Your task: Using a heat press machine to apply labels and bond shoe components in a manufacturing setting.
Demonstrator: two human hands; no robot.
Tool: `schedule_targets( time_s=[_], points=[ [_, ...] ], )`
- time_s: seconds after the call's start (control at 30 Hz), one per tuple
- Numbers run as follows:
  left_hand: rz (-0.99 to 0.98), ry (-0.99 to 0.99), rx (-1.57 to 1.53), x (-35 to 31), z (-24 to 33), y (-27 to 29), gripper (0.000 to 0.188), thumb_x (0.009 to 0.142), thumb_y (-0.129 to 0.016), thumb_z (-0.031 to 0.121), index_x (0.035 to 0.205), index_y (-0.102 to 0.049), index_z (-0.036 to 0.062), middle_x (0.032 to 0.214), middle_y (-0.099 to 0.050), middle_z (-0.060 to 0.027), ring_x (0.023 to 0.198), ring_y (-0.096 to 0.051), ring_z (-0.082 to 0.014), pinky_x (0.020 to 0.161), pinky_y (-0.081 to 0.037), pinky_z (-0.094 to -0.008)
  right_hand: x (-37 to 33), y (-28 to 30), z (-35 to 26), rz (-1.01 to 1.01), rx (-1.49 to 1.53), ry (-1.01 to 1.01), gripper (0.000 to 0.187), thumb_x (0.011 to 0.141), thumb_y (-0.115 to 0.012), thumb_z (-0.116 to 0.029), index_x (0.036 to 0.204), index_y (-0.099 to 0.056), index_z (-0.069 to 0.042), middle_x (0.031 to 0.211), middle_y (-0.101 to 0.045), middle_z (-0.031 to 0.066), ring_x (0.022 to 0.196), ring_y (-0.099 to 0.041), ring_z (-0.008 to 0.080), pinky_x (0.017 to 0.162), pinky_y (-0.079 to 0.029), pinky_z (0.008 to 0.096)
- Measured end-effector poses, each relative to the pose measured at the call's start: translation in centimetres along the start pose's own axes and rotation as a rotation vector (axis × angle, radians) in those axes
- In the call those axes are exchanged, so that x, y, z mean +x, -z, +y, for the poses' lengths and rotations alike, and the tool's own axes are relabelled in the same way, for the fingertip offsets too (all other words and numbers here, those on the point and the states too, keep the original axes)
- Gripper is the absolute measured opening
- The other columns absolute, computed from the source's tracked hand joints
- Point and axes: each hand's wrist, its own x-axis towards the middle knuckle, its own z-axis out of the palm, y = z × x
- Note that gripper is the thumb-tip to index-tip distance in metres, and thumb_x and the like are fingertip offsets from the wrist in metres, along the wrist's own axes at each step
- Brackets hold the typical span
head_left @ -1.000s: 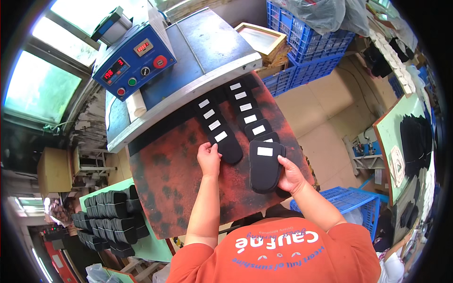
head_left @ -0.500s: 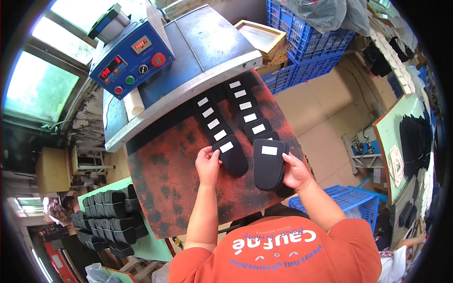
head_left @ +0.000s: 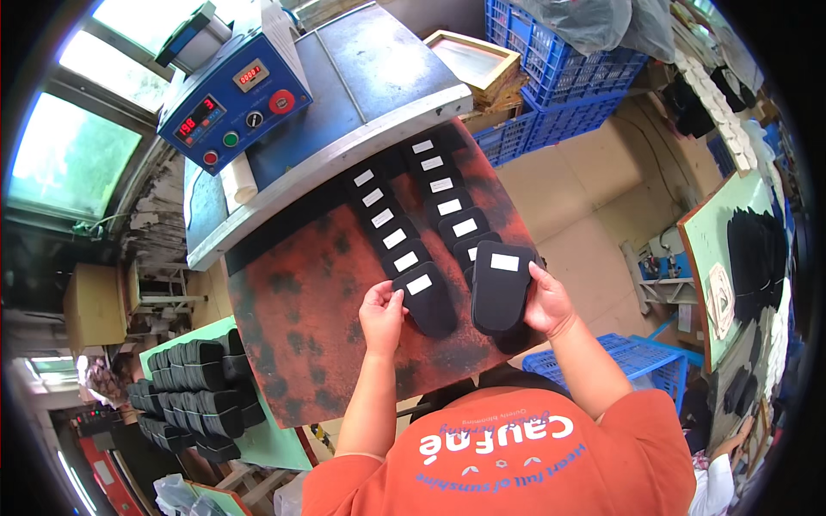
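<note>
Stack of black pads point(head_left: 499, 297) sits in our right hand point(head_left: 551, 301), which grips its right edge with the thumb on top; from that hand it lies at 9 o'clock, its long axis close to 12–6. Our left hand point(head_left: 383, 320) is pinched on the upper-left edge of a single black pad point(head_left: 432, 311), which lies at 3 o'clock from it, long axis running 11–5. We cannot tell whether this pad is lifted off the red bench point(head_left: 301, 344). The stack is just beside it at 3 o'clock, nearer our right hand. Beyond, the left row point(head_left: 382, 218) overlaps toward 11 o'clock; the right row point(head_left: 449, 208) runs alike, its near end partly hidden by the stack. Farther off, we see a blue control box point(head_left: 232, 107) at 10 o'clock.
</note>
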Motion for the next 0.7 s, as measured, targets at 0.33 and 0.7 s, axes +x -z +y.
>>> schedule_targets(
  time_s=[0.33, 0.7],
  points=[
    [-0.248, -0.078, -0.025, -4.5, 2.5, -2.9, 0.030, 0.081, -0.061, -0.002, 0.110, -0.055, 0.0001, 0.081, -0.058, -0.0028, 0.062, -0.052, -0.0053, 0.054, -0.045, -0.0183, 0.4, -0.1, 3.4, 0.079, -0.225, -0.026, 0.038, 0.089, -0.056, -0.017, 0.124, -0.045, -0.008, 0.120, -0.052, 0.0072, 0.111, -0.050, 0.0196, 0.096, -0.041, 0.0366],
    [0.098, -0.508, 0.633, -4.8, -1.5, -0.6, 0.024, 0.082, -0.062, 0.003, 0.104, -0.053, -0.0017, 0.095, -0.055, -0.0073, 0.064, -0.055, -0.0085, 0.054, -0.047, -0.0201, 0.0, 0.1, 1.1, 0.031, -0.144, 0.006, 0.036, 0.088, -0.055, -0.012, 0.123, -0.045, -0.007, 0.119, -0.053, 0.0099, 0.111, -0.051, 0.0230, 0.096, -0.042, 0.0392]
  ],
)
